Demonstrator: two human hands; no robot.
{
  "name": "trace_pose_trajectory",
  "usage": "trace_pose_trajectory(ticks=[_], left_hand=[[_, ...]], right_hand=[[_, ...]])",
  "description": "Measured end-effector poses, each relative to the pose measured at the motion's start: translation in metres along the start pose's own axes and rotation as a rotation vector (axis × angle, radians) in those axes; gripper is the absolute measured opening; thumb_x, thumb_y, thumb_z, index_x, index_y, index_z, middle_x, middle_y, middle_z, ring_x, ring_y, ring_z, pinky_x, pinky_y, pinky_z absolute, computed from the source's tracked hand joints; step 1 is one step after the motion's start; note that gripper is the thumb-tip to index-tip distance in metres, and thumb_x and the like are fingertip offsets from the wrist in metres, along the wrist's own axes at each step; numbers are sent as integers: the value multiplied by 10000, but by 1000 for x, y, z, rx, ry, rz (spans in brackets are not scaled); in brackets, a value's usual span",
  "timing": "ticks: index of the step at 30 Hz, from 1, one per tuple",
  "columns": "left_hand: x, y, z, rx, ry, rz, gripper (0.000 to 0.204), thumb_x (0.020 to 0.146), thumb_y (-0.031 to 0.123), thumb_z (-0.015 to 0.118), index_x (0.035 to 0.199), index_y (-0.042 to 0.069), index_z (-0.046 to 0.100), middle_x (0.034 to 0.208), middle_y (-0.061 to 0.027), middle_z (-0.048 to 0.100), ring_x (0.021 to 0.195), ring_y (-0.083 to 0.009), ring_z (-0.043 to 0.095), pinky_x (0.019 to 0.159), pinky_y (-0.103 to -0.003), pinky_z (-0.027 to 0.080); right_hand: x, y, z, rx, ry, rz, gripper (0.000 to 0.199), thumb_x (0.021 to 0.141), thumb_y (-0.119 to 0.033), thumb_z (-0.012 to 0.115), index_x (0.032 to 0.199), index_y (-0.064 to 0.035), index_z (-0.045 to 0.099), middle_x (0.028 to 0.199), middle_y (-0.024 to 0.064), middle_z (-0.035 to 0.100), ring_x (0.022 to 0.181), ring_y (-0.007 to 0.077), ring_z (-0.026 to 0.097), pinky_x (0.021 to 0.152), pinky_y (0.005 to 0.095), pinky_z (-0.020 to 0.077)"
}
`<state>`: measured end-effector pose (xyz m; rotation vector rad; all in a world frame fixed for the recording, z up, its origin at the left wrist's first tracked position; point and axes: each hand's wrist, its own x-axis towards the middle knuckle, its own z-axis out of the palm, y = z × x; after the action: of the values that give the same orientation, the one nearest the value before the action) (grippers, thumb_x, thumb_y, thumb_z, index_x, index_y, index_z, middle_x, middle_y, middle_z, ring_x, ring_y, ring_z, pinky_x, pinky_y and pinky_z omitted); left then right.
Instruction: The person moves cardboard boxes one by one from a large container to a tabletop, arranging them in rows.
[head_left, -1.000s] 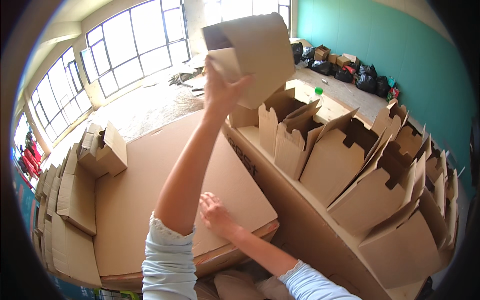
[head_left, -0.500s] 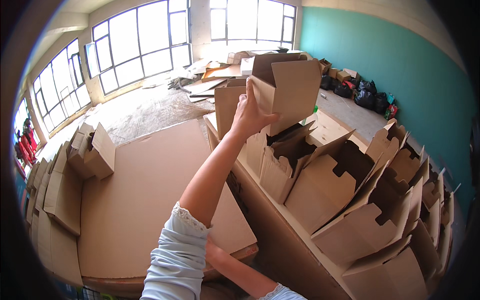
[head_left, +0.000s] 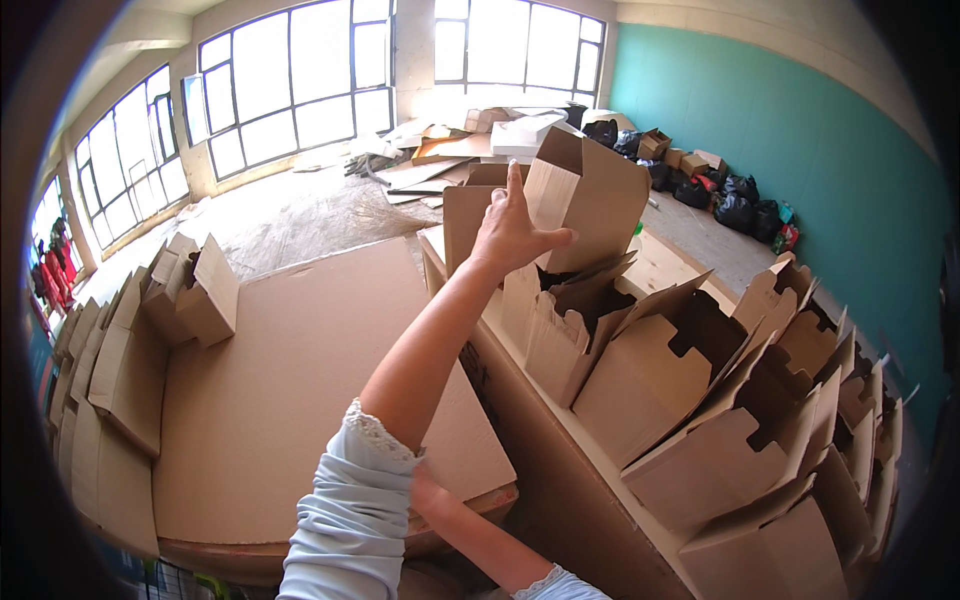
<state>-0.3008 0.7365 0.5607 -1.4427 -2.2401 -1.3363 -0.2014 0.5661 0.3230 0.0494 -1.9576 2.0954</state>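
Observation:
My left hand (head_left: 512, 232) reaches forward at the end of a stretched arm, its index finger pointing up and thumb spread to the right. It overlaps an open brown cardboard box (head_left: 607, 205) at the far end of the row; I cannot tell whether they touch. Behind the hand another cardboard panel (head_left: 465, 225) stands upright. My right forearm (head_left: 480, 540) crosses beneath the left one, and the right fingers are hidden behind it. Several open boxes with notched flaps (head_left: 640, 375) stand in rows on the right.
A large flat cardboard surface (head_left: 310, 400) lies at the left, with folded cartons (head_left: 125, 375) along its left edge. A pale wooden board (head_left: 668, 268) shows beyond the boxes. Scrap cardboard (head_left: 450, 150) is heaped near the windows; black bags (head_left: 735, 212) lie by the green wall.
The far box now stands farther right of my left fingers and leans a little differently. The whole view has shifted slightly. My right forearm is nearly unchanged.

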Motion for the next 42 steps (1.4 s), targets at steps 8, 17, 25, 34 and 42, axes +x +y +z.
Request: trace_pose_trajectory(ticks=[8, 17, 25, 34, 42], left_hand=[[-151, -72, -127, 434, -44, 70, 706, 731, 326, 738, 1279, -25, 463, 1314, -273, 428, 1242, -397, 409, 1056, -463, 320], [-438, -127, -400, 899, 905, -411, 374, 757, 80, 652, 1110, -21, 575, 1117, -177, 591, 1054, -327, 559, 928, -386, 436], [-621, -116, -480, 639, 1699, -293, 295, 866, 58, 574, 1155, 5, 550, 1102, -98, 606, 996, -213, 571, 893, -347, 455], [-733, -238, -528, 434, 1376, -865, 446, 959, 391, 456, 1071, -13, 606, 895, -54, 619, 767, -129, 558, 619, -282, 430], [-681, -171, -486, 349, 1168, -806, 470, 966, 400, 409, 946, -35, 586, 840, -182, 605, 787, -268, 566, 730, -360, 414]], right_hand=[[8, -16, -3, -945, 55, -398, 261, 756, -14, 540, 1009, 38, 578, 1114, 203, 554, 1134, 351, 471, 986, 440, 395], [9, -13, 14, -944, 54, -367, 201, 780, -21, 552, 962, 37, 612, 1086, 185, 585, 1108, 347, 508, 983, 423, 396], [14, -16, 25, -1084, 88, -302, 207, 776, 3, 558, 974, 34, 608, 1082, 178, 598, 1059, 333, 539, 933, 408, 427], [76, -9, 326, -446, -604, -336, 338, 854, -140, 613, 1171, -28, 572, 1094, 156, 636, 1032, 240, 607, 882, 360, 482], [120, 41, 481, 26, -466, 157, 438, 948, -371, 493, 1202, -18, 544, 1081, 63, 609, 1008, 176, 565, 820, 320, 464]])
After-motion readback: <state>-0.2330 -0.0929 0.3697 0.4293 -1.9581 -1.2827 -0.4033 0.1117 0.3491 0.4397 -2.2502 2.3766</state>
